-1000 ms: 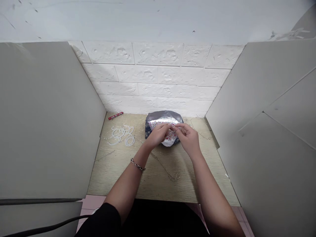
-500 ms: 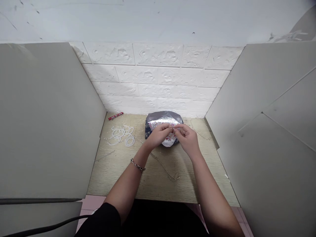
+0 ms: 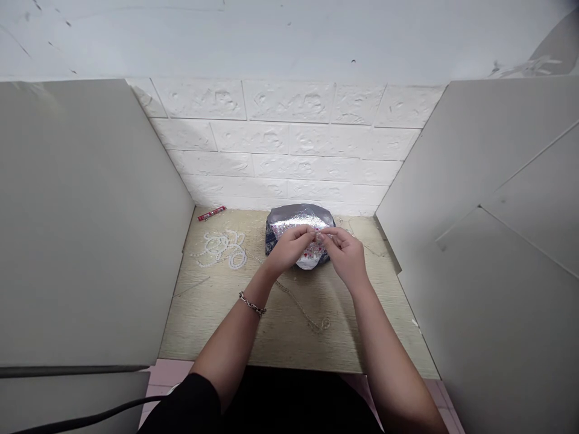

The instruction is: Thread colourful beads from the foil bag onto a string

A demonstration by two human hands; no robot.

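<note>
Over a silver-lined bag point(image 3: 303, 212) with a dark patterned outside, both hands meet fingertip to fingertip. Many small pink, red and clear beads point(image 3: 309, 255) lie in the shiny lining. Thumb and fingers of my left hand point(image 3: 292, 246) are pinched together. My right hand point(image 3: 347, 256) pinches too, just to the right of it. Something tiny sits between the fingertips, too small to name. A thin beaded strand point(image 3: 294, 296) runs from under my left wrist down the table.
White bead strings point(image 3: 224, 247) lie coiled on the left of the wooden table point(image 3: 203, 331). A small red packet point(image 3: 211, 213) rests near the back wall. Thin thread point(image 3: 368, 244) trails at the right. Grey panels point(image 3: 90, 229) stand on both sides.
The thumb and fingers of my right hand have shifted slightly at the pinch. My left hand and the bag stay almost where they were.
</note>
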